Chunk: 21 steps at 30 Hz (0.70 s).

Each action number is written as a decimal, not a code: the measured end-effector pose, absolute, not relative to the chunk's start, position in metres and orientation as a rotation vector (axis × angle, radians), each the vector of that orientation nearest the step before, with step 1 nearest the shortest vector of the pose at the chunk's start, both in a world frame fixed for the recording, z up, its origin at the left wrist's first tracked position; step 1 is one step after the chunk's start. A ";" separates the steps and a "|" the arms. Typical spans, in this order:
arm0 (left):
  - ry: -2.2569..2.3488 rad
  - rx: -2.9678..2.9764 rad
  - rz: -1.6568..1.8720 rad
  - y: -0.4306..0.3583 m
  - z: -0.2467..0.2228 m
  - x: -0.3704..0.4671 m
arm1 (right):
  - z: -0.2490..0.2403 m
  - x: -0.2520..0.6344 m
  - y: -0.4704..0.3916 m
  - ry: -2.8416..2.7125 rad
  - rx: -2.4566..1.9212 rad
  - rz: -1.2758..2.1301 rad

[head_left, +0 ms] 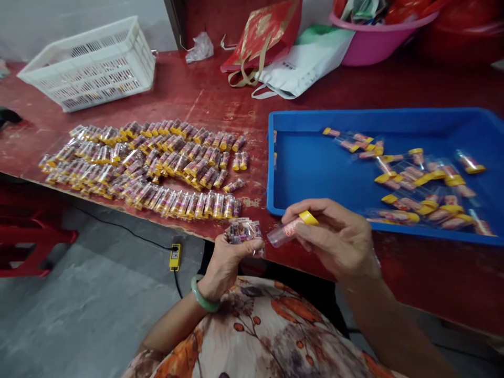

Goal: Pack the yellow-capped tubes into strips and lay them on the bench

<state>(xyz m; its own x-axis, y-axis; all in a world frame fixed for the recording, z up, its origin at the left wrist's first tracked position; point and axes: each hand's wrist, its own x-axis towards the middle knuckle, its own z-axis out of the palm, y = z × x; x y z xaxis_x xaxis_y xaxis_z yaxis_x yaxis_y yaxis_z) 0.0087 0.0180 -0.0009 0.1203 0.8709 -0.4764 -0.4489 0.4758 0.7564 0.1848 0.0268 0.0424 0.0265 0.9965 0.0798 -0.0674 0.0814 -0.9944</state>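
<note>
Right hand [342,236] pinches 1 light, slick-looking clear tube [281,234], best held by its yellow cap [308,218], as half-curled left hand [225,262] clasps printed packets [243,230], probably thin, bendy.

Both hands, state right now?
Left hand: closed on a clear-wrapped bundle of small printed pieces.
Right hand: closed on a clear tube with a yellow cap.

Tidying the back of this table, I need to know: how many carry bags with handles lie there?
2: a red and gold bag, and a white and green bag between it and the pink basin. More may be hidden behind or beneath them.
</note>
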 end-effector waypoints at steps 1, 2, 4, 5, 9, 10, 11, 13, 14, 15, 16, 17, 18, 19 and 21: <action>1.048 0.436 1.050 0.019 -0.001 0.010 | 0.041 0.186 0.022 -1.210 -1.103 1.175; 1.036 0.386 1.081 0.021 -0.002 0.011 | 0.038 0.186 0.016 -1.254 -1.093 1.189; 1.000 0.317 1.139 0.023 -0.003 0.014 | 0.030 0.185 0.004 -1.364 -1.068 1.192; 0.985 0.293 1.153 0.024 -0.004 0.016 | 0.025 0.183 -0.001 -1.412 -1.059 1.168; 0.994 0.204 1.136 0.025 -0.002 0.021 | 0.008 0.174 -0.016 -1.500 -1.085 0.903; 1.003 0.186 1.132 0.025 -0.001 0.022 | 0.004 0.172 -0.018 -1.503 -1.105 0.827; 1.007 0.175 1.131 0.024 0.000 0.023 | 0.001 0.170 -0.020 -1.501 -1.123 0.759; 1.001 0.169 1.130 0.024 0.003 0.024 | -0.004 0.167 -0.023 -1.483 -1.148 0.658; 0.998 0.167 1.129 0.023 0.003 0.024 | -0.006 0.165 -0.024 -1.463 -1.158 0.622; 1.000 0.161 1.132 0.023 0.004 0.025 | -0.008 0.163 -0.026 -1.436 -1.165 0.598; 1.002 0.153 1.136 0.023 0.004 0.025 | -0.010 0.161 -0.027 -1.397 -1.172 0.592; 1.005 0.143 1.138 0.023 0.004 0.024 | -0.011 0.158 -0.028 -1.344 -1.175 0.608; 1.006 0.132 1.137 0.023 0.003 0.024 | -0.013 0.155 -0.029 -1.275 -1.174 0.646; 1.006 0.123 1.135 0.022 0.002 0.024 | -0.014 0.153 -0.029 -1.198 -1.170 0.703; 1.003 0.112 1.134 0.022 0.000 0.024 | -0.017 0.148 -0.029 -1.058 -1.145 0.834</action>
